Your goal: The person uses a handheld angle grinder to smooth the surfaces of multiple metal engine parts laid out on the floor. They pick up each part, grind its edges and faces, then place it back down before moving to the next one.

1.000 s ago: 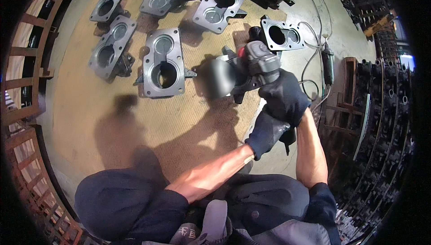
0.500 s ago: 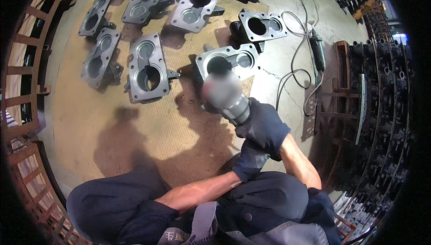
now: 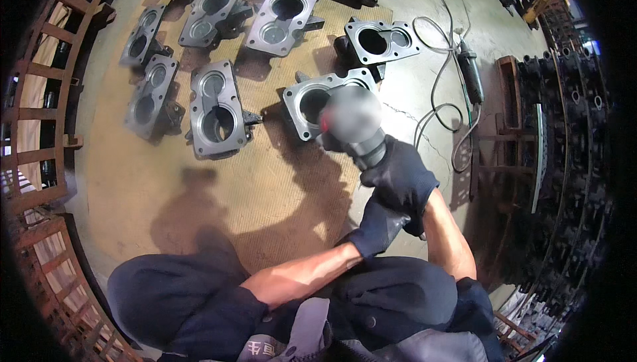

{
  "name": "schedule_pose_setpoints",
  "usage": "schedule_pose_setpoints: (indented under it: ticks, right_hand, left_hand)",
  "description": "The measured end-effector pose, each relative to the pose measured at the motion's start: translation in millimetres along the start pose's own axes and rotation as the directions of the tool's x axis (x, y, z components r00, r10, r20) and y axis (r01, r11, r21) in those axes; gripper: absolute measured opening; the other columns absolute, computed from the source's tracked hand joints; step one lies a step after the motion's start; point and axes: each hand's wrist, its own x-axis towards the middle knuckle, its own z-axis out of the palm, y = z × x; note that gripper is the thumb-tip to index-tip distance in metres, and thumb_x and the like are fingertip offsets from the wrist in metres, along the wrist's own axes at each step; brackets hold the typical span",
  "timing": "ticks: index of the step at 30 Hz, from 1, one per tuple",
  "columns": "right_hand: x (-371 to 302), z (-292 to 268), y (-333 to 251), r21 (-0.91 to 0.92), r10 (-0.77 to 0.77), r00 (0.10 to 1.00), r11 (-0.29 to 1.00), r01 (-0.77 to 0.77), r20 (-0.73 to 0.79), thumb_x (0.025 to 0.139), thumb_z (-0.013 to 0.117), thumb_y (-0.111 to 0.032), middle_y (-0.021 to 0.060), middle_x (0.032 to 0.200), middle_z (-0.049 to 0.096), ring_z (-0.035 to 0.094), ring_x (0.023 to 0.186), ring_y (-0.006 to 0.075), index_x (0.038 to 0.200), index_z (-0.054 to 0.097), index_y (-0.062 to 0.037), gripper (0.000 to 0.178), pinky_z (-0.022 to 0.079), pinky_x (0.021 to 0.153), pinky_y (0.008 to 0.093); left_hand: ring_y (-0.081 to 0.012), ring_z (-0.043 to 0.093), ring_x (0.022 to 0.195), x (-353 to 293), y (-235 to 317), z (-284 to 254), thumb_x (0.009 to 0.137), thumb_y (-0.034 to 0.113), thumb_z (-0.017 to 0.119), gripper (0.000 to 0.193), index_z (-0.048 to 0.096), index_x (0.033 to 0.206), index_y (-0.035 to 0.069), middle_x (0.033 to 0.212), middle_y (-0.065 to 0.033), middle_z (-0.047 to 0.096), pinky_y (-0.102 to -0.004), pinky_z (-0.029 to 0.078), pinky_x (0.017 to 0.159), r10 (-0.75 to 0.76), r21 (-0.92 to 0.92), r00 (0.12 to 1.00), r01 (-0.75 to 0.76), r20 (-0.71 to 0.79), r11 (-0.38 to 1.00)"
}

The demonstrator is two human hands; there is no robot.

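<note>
Both my gloved hands are closed on a hand-held power tool with a grey body and a round head blurred in the picture. My right hand wraps round its body just behind the head. Lower down, my left hand grips the tool's rear part, which is mostly hidden by the gloves. Under the tool's head lies a grey metal casting with a flat flange, a large bore and bolt holes. The head covers the casting's right part, so I cannot tell whether they touch.
More castings of this kind, among them one at the left front and one at the right, stand on brown cardboard. A corded tool lies at the right, its cable looped on the floor. Wooden pallets line the left.
The power tool and both my hands have shifted right and slightly away, from the casting's near middle over to its right part. The castings sit a little lower in view.
</note>
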Motion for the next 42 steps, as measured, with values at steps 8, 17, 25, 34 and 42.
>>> schedule_pose_setpoints:
  ticks: [8, 17, 25, 34, 42]
  right_hand:
    - [17.9, -21.7, 9.5, -0.008, -0.083, 0.993, 0.997, 0.082, -0.084, 0.066, 0.077, -0.028, 0.0243, 0.091, 0.072, 0.072, 0.088, 0.0385, 0.105, 0.067, 0.0025, 0.05, 0.056, 0.081, 0.0388]
    - [32.5, -12.0, -58.0, -0.019, -0.191, 0.98, 0.981, 0.193, 0.06, 0.065, 0.082, -0.031, 0.0248, 0.1, 0.073, 0.07, 0.095, 0.0419, 0.107, 0.071, -0.001, 0.053, 0.056, 0.084, 0.0422]
    - [38.8, -30.8, -39.1, -0.032, -0.195, 0.978, 0.98, 0.198, 0.077, 0.065, 0.074, -0.015, 0.0187, 0.083, 0.071, 0.069, 0.08, 0.0375, 0.09, 0.067, 0.002, 0.03, 0.055, 0.073, 0.0391]
    - [58.3, -9.0, -14.0, -0.013, -0.661, 0.736, 0.745, 0.667, -0.149, 0.051, 0.07, -0.006, 0.0108, 0.074, 0.063, 0.065, 0.072, 0.0355, 0.067, 0.064, -0.0112, 0.019, 0.053, 0.062, 0.044]
    - [15.0, -93.5, -102.9, -0.593, -0.979, 0.195, 0.195, 0.781, -0.066, 0.055, 0.071, -0.011, 0.0108, 0.076, 0.067, 0.069, 0.076, 0.0355, 0.075, 0.071, -0.007, 0.02, 0.054, 0.068, 0.0435]
  left_hand:
    - [-0.0199, 0.059, 0.121, 31.1, 32.6, 3.5, 0.088, 0.013, 0.074, 0.055, 0.05, 0.136, -0.002, 0.127, -0.0139, 0.063, -0.0341, 0.048, 0.103, 0.091, 0.462, 0.994, -0.11, 0.062, 0.88]
    - [-0.0128, 0.057, 0.116, 64.6, -41.8, -86.1, 0.102, 0.01, 0.056, 0.036, 0.05, 0.137, 0.001, 0.125, -0.007, 0.06, -0.0275, 0.05, 0.099, 0.168, -0.008, 0.985, -0.168, -0.028, 0.986]
    - [-0.0158, 0.057, 0.119, 38.5, 40.4, -6.0, 0.098, 0.004, 0.062, 0.039, 0.054, 0.137, -0.001, 0.129, -0.0097, 0.063, -0.0308, 0.049, 0.103, 0.09, 0.267, 0.996, -0.081, -0.023, 0.96]
    - [-0.0162, 0.068, 0.095, 36.9, 56.0, -26.4, 0.09, 0.014, 0.07, 0.021, 0.069, 0.107, 0.001, 0.098, -0.0104, 0.072, -0.0322, 0.055, 0.083, 0.402, 0.687, 0.915, -0.314, 0.035, 0.655]
    - [-0.0276, 0.072, 0.098, -44.1, 221.0, 5.8, 0.09, 0.03, 0.072, 0.036, 0.071, 0.115, 0.003, 0.106, -0.0193, 0.075, -0.0391, 0.055, 0.09, 0.146, 0.874, 0.944, -0.329, 0.296, 0.358]
